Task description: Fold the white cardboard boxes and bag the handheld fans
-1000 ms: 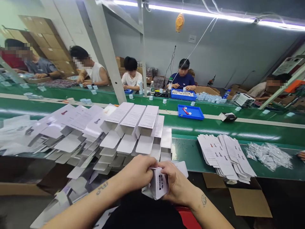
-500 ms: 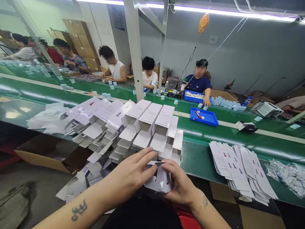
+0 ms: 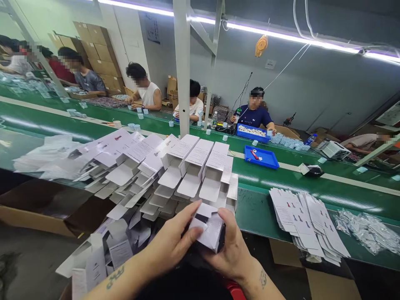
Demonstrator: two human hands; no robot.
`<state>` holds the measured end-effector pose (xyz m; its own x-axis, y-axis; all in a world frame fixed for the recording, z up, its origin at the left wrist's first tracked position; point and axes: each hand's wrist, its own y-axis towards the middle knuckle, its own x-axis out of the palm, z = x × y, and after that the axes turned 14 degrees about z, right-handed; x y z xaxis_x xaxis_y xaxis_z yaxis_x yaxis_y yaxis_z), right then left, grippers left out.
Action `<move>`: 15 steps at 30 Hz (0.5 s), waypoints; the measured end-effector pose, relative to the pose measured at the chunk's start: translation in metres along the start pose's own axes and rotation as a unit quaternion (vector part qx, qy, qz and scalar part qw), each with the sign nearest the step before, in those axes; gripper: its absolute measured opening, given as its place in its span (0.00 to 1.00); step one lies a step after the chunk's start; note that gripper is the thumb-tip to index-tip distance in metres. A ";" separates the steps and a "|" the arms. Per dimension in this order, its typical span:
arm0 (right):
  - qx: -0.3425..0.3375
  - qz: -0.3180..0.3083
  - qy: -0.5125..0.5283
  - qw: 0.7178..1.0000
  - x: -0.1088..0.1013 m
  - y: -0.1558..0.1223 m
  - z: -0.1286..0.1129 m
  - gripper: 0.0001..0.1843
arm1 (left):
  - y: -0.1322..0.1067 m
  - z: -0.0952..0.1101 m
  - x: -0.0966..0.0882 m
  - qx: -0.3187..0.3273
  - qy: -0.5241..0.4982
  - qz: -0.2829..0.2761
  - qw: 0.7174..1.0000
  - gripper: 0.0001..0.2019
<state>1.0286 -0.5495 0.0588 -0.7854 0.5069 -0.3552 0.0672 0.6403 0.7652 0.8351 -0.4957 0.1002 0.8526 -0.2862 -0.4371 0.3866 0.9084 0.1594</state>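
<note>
Green tabletop — cartons piled along near edge, workers across belt, tube light above. Left hand, right hand — fingers pinching one box.

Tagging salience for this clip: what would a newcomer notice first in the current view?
Probably the heap of white cartons with open flaps, across the left and centre. Then, at lower centre, the left hand and right hand, holding one white box between them. Beyond, the blue tray with a red item in it stands out against the green surface.
</note>
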 end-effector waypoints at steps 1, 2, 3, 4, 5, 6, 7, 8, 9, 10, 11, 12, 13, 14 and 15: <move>0.014 -0.019 -0.002 1.000 0.001 0.001 -0.004 0.42 | -0.002 -0.002 -0.002 0.023 0.006 -0.025 0.999 0.29; 0.027 -0.042 -0.002 0.999 0.001 0.003 -0.007 0.41 | -0.004 -0.004 -0.004 0.039 0.006 -0.055 0.998 0.29; 0.037 -0.064 -0.003 0.997 0.001 0.004 -0.010 0.39 | -0.005 -0.005 -0.005 0.044 -0.003 -0.084 0.996 0.28; 0.043 -0.080 -0.006 0.996 0.002 0.005 -0.012 0.38 | -0.006 -0.006 -0.006 0.037 -0.022 -0.101 0.994 0.26; 0.042 -0.087 -0.011 0.995 0.002 0.006 -0.013 0.38 | -0.006 -0.005 -0.005 0.023 -0.047 -0.100 0.994 0.24; 0.038 -0.087 -0.019 0.995 0.003 0.006 -0.014 0.38 | -0.005 -0.005 -0.004 0.003 -0.078 -0.082 0.994 0.23; 0.031 -0.077 -0.028 0.996 0.003 0.006 -0.014 0.39 | -0.004 -0.003 -0.001 -0.022 -0.115 -0.055 0.992 0.22; 0.023 -0.061 -0.034 0.997 0.004 0.006 -0.015 0.40 | -0.003 -0.002 0.001 -0.051 -0.160 -0.027 0.985 0.21; 0.015 -0.042 -0.038 0.998 0.005 0.005 -0.015 0.40 | -0.001 0.000 0.004 -0.086 -0.212 -0.008 0.973 0.21; 0.006 -0.023 -0.042 0.999 0.005 0.005 -0.015 0.40 | 0.001 0.003 0.007 -0.122 -0.264 -0.002 0.957 0.22; -0.005 -0.008 -0.044 0.999 0.006 0.005 -0.016 0.40 | 0.003 0.005 0.009 -0.155 -0.307 -0.006 0.939 0.24; -0.017 0.001 -0.046 0.999 0.006 0.005 -0.017 0.39 | 0.005 0.007 0.011 -0.181 -0.337 -0.008 0.924 0.27; -0.028 0.006 -0.046 0.999 0.006 0.006 -0.019 0.38 | 0.006 0.010 0.013 -0.197 -0.349 -0.005 0.916 0.29; -0.038 0.006 -0.045 0.998 0.006 0.007 -0.020 0.37 | 0.007 0.011 0.014 -0.203 -0.343 0.002 0.917 0.31; -0.047 0.007 -0.044 0.998 0.005 0.008 -0.022 0.37 | 0.007 0.013 0.015 -0.201 -0.327 0.014 0.923 0.32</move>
<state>1.0116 -0.5545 0.0744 -0.7279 0.5661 -0.3869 0.0164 0.5785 0.8155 0.8553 -0.4976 0.1064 0.9409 -0.2649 0.2109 0.3121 0.9199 -0.2373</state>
